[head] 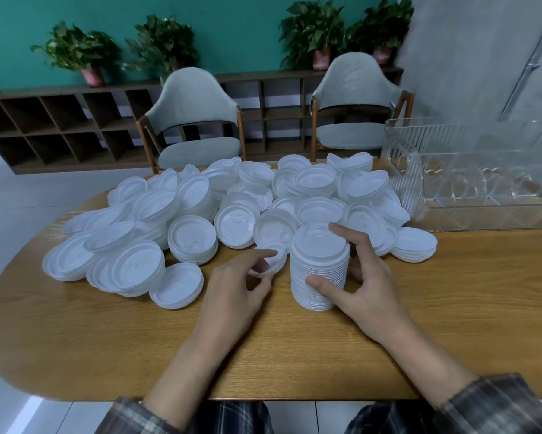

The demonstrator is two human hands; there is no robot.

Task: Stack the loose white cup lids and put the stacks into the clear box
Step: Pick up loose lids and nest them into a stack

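A tall stack of white lids (319, 261) stands upright on the wooden table (451, 308) in front of me. My right hand (363, 277) grips this stack, thumb on its front and fingers round its right side and top rim. Just left of the stack, my left hand (241, 283) pinches a single tilted white lid (271, 256) between thumb and fingertips. Behind both hands lies a big heap of loose white lids (219, 208), spread across the table's far half. The clear box (470, 170) stands at the far right of the table; through its ribbed walls I see no lids inside.
Two grey padded chairs (194, 126) (357, 114) stand behind the table. A dark wooden shelf unit (59, 123) with potted plants (78, 54) lines the teal wall. A short stack of lids (413, 244) lies right of my right hand. Bare wood shows along the near edge.
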